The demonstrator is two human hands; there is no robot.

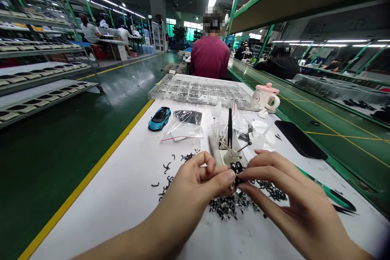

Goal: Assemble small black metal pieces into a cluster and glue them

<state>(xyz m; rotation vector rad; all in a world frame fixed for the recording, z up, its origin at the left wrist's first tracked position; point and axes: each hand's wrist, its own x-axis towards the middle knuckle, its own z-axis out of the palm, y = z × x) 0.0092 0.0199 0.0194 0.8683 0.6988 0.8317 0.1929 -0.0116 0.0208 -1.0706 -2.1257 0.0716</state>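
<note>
Both hands meet over the white table [122, 195] and pinch one small black plastic part [236, 169] between them. My left hand [198, 183] grips it with thumb and curled fingers from the left. From the right, my right hand [274, 187] holds it with thumb and forefinger. Just below the hands lies a heap of small black parts [231, 205], and more loose black pieces [167, 170] are scattered to the left.
A blue toy car [159, 118] and a clear bag of black parts [184, 124] lie farther back. Behind them are a clear compartment tray [201, 89], a small tool holder [227, 136], a pink-lidded cup [268, 96], a black phone [300, 139] and green tweezers [329, 193]. A person in a maroon shirt [209, 57] sits ahead.
</note>
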